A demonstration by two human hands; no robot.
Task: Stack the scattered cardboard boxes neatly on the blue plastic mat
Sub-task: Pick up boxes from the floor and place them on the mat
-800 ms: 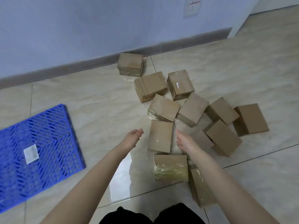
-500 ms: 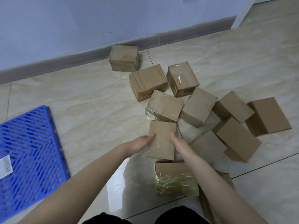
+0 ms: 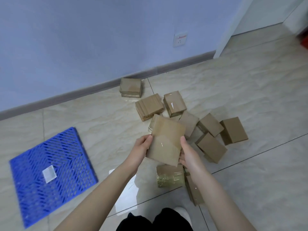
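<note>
Cardboard boxes (image 3: 210, 124) scattered over the tiles, and one of them is in my hands. Left to right, then.

The blue mat (image 3: 66, 155) lies flat on the floor (image 3: 100, 130) at the far left, turned a bit off-square to the tile lines, with a white sticker (image 3: 48, 173) near its middle. All four of its edges are in view. Between its right edge and the pile there's a wide strip of open tile, and that runs back to the grey baseboard (image 3: 83, 92).

In the middle, my left hand (image 3: 141, 149) grips the left edge of the held box (image 3: 166, 140), thumb on the top face. My right hand (image 3: 188, 154) has the right edge, thumb up along the side and fingers curled under the lower corner. The box is tilted, clear of the floor, and it hides part of the pile behind it.

Just below it a plastic-wrapped box (image 3: 170, 175) sits near my feet, with another one (image 3: 194, 192) touching its right side. Farther back, one box (image 3: 130, 87) sits right against the baseboard, then a ribbed box (image 3: 149, 107) and a taped box (image 3: 174, 103) side by side.

Right of my hands the rest are crowded together, some leaning on each other. The outermost box (image 3: 233, 130) marks the pile's right edge. Past it is open tile, all the way to the wall corner (image 3: 223, 47).
</note>
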